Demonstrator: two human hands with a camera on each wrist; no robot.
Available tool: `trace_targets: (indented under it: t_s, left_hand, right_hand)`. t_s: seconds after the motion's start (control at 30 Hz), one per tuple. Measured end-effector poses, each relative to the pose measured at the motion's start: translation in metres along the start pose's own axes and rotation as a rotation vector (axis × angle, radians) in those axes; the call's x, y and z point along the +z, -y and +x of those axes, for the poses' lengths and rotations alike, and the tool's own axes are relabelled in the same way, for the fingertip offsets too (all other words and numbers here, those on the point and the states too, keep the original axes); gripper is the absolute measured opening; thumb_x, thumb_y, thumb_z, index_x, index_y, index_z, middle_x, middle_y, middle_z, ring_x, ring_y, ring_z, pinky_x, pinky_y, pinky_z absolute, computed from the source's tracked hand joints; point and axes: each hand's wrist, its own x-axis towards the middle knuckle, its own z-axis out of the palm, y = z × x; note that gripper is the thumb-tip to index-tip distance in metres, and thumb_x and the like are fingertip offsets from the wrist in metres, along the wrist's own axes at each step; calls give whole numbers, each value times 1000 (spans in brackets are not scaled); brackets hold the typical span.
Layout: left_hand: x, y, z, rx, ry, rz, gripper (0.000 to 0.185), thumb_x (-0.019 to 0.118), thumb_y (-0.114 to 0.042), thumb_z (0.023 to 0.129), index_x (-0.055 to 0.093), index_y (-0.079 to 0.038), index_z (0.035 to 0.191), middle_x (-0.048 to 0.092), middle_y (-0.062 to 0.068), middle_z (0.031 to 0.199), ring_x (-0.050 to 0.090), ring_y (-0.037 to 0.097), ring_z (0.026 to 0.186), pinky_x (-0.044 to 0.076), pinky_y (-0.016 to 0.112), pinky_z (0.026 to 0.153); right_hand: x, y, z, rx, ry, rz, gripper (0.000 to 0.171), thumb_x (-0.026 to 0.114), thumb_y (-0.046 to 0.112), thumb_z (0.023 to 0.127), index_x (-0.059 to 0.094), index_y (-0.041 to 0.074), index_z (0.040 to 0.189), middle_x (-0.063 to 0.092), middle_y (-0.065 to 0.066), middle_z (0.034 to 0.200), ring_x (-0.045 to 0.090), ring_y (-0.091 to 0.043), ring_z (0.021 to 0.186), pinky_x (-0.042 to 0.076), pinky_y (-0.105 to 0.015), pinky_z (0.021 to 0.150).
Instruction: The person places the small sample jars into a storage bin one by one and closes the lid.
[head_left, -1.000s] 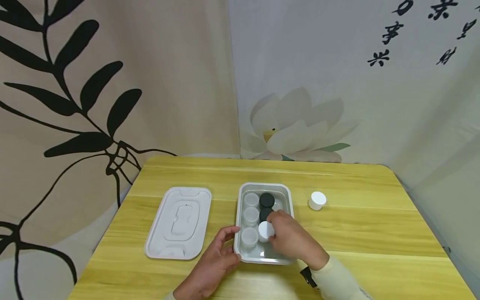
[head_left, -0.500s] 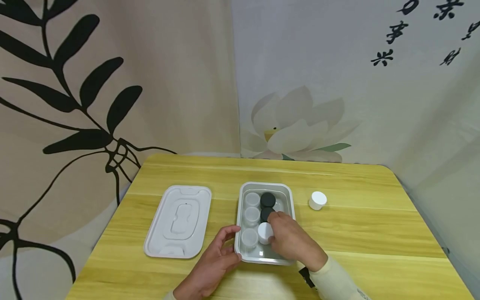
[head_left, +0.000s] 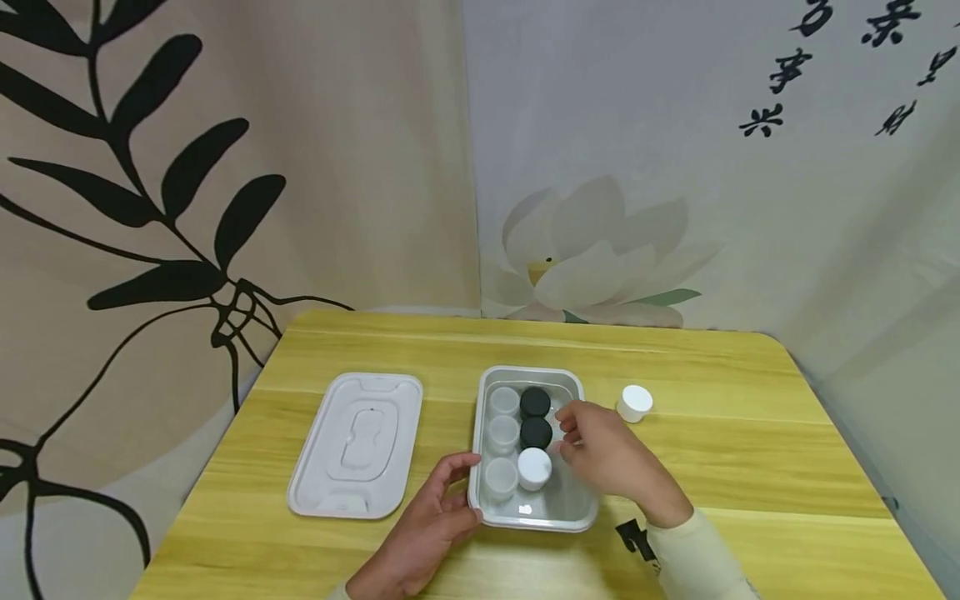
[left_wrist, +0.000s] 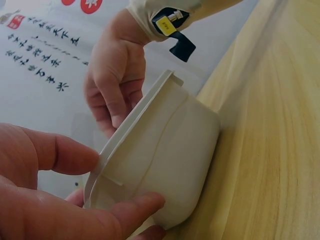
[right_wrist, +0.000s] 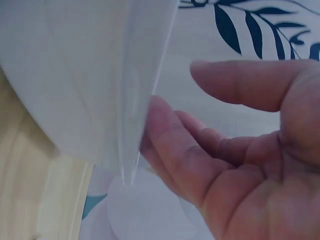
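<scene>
white cylinder standing in the tray, lower centre of the frame, right below two black cylinders! right hand hovers over the tray's right side, half open, thumb and fingers apart, gripping nothing, while the left hand, loosely spread, touches the left rim and wall. lid lying at lower left on the table.

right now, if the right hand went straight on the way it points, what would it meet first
The right hand would probably meet the farther black cap first, just ahead; the hand's height is unclear, so it might pass above.
</scene>
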Motion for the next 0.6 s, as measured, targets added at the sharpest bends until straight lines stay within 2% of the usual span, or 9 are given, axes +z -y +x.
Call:
trace_targets:
  t_s: [0.33,0.47,0.6]
  left_hand:
    - [-1,3,1,-2,-12,-3,73,61,8,89,34,-6,156,31,20,159,58,25,124,55,31,92]
    - [0,3,1,-3,-7,2,73,61,7,90,33,-6,156,31,20,159,57,25,124,54,31,93]
    - [0,2,1,-2,-8,4,73,60,8,90,33,-6,156,31,20,159,57,25,125,54,32,93]
  right_hand:
    - [-21,-22,3,8,-82,85,43,73,13,97,62,-2,136,72,-16,122,72,-27,110,61,-40,89]
    - [-28,-36,3,30,-114,104,46,72,16,99,61,-3,139,71,-17,124,72,-30,113,61,-40,89]
    - [-36,-55,4,79,-125,113,52,70,21,101,56,-3,145,68,-21,133,68,-35,120,60,-45,93]
